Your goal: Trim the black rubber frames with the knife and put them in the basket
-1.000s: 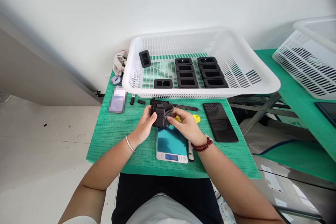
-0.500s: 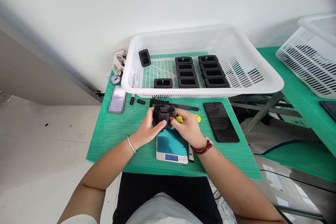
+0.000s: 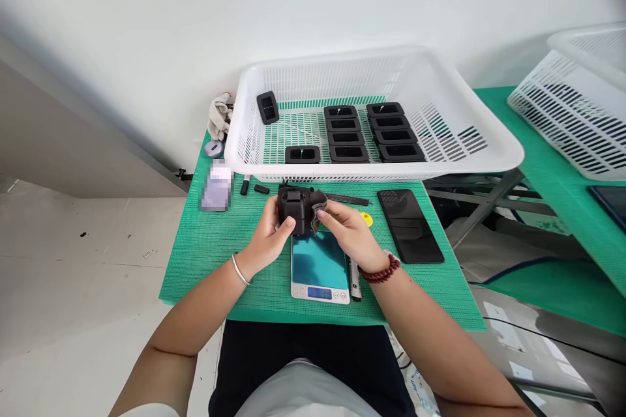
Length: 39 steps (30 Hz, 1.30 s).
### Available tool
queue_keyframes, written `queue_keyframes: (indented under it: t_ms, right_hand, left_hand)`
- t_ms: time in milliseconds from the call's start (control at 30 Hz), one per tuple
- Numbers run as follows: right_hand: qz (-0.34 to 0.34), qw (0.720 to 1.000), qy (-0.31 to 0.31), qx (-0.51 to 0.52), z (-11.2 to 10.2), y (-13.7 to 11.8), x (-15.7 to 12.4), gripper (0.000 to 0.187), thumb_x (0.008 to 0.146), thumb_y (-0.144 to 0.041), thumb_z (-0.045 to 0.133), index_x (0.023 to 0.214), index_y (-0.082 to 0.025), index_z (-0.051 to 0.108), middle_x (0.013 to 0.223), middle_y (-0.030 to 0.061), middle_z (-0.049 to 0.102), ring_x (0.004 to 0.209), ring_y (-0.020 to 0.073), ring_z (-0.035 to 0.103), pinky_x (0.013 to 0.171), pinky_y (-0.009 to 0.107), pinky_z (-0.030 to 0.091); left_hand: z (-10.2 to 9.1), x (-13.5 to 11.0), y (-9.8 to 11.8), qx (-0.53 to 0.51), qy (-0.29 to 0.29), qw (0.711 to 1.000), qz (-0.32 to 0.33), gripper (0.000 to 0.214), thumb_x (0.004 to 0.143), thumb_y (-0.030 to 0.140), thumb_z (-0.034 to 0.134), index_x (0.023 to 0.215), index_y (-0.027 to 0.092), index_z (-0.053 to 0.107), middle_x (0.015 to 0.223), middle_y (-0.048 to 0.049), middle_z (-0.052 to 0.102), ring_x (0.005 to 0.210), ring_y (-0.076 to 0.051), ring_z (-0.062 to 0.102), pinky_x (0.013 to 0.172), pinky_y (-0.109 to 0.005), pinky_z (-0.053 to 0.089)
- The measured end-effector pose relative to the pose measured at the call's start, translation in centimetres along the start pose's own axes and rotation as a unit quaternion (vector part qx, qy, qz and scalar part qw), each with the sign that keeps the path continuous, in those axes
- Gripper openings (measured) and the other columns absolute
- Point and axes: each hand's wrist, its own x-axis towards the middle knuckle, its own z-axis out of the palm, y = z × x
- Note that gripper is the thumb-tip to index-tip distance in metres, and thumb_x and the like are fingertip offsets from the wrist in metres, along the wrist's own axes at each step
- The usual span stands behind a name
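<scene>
My left hand (image 3: 268,234) is closed around a black moulded part (image 3: 297,199), its thumb lying on the near face. At that part's right side, my right hand (image 3: 353,231) pinches a thin, wavy dark flap (image 3: 317,207); whether the flap is joined to the part I cannot make out. Both hands are above the far end of a small digital scale (image 3: 320,267) with a shiny blue-green plate. Behind the hands lies a black caliper (image 3: 348,199), partly covered. A yellow tool (image 3: 366,218) shows beside my right fingers, mostly hidden.
A white basket (image 3: 366,169) at the back holds several black frame-like parts (image 3: 347,154). A black phone (image 3: 409,226) lies right, a marker (image 3: 355,283) beside the scale. At left are a capped pen (image 3: 245,185), a round tin (image 3: 214,148) and a glove (image 3: 220,116).
Both hands have shifted slightly left with the black part. My right fingers have drawn a little away from my left hand, and the wavy dark flap now shows more.
</scene>
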Motion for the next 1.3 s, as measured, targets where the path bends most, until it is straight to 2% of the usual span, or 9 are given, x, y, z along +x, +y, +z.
queue_keyframes:
  t_ms: [167,333,500,800,1000,1133,1300]
  right_hand:
    - [-0.003,0.999,0.013,-0.048,0.4,-0.2,0.0,0.028,0.087,-0.042,0.054,0.073,-0.019,0.058,0.074,0.0021,0.060,0.070,0.0147,0.053,0.067,0.028,0.044]
    - [-0.001,0.995,0.048,-0.088,0.5,-0.3,-0.1,0.025,0.083,-0.036,0.056,0.064,-0.019,0.056,0.063,0.0003,0.057,0.062,0.0143,0.051,0.062,0.028,0.041]
    - [-0.025,0.988,0.057,-0.143,0.5,-0.3,-0.2,0.023,0.079,-0.026,0.056,0.058,-0.020,0.051,0.059,-0.0004,0.055,0.059,0.0131,0.048,0.060,0.027,0.038]
    - [-0.079,0.974,0.071,-0.200,0.7,-0.5,-0.3,0.026,0.082,-0.020,0.050,0.057,-0.020,0.043,0.059,-0.0011,0.050,0.058,0.0121,0.043,0.058,0.027,0.034]
    - [-0.045,0.984,0.051,-0.163,0.4,-0.4,-0.2,0.026,0.082,-0.026,0.054,0.058,-0.020,0.048,0.061,-0.0006,0.053,0.061,0.0125,0.048,0.060,0.027,0.037]
    - [-0.036,0.978,0.067,-0.194,0.5,-0.3,-0.3,0.027,0.080,-0.026,0.056,0.055,-0.020,0.046,0.058,-0.0013,0.051,0.058,0.0119,0.045,0.058,0.027,0.035]
    - [-0.066,0.967,0.098,-0.225,0.9,-0.7,-0.4,0.028,0.081,-0.023,0.052,0.054,-0.020,0.043,0.056,-0.0019,0.048,0.055,0.0110,0.041,0.057,0.026,0.033]
  left_hand:
    - [0.1,0.0,-0.5,0.003,-0.023,1.000,0.011,0.054,0.084,0.058,0.054,0.120,0.021,0.039,0.122,-0.0117,0.053,0.117,-0.026,0.052,0.096,-0.041,0.045]
    - [0.2,-0.1,-1.0,0.008,-0.052,0.999,0.000,0.048,0.086,0.053,0.055,0.117,0.020,0.040,0.118,-0.0103,0.052,0.113,-0.025,0.052,0.093,-0.040,0.047]
    - [0.1,-0.2,-1.3,0.026,-0.072,0.997,-0.010,0.046,0.087,0.050,0.054,0.119,0.021,0.040,0.116,-0.0095,0.052,0.110,-0.024,0.053,0.090,-0.038,0.048]
    - [0.3,-0.3,-1.2,0.028,-0.047,0.998,-0.011,0.049,0.085,0.053,0.056,0.117,0.020,0.039,0.115,-0.0096,0.051,0.110,-0.024,0.052,0.091,-0.040,0.047]
    - [0.1,-0.2,-1.0,0.017,-0.058,0.998,-0.010,0.048,0.086,0.054,0.054,0.117,0.021,0.039,0.115,-0.0090,0.051,0.108,-0.023,0.052,0.088,-0.039,0.049]
    - [0.1,-0.2,-1.1,0.027,-0.083,0.996,-0.022,0.045,0.087,0.051,0.053,0.117,0.021,0.039,0.115,-0.0091,0.051,0.107,-0.023,0.053,0.086,-0.038,0.049]
    - [0.4,-0.1,-1.2,0.026,-0.049,0.998,-0.021,0.049,0.084,0.054,0.056,0.114,0.019,0.040,0.114,-0.0099,0.052,0.108,-0.024,0.053,0.089,-0.040,0.049]
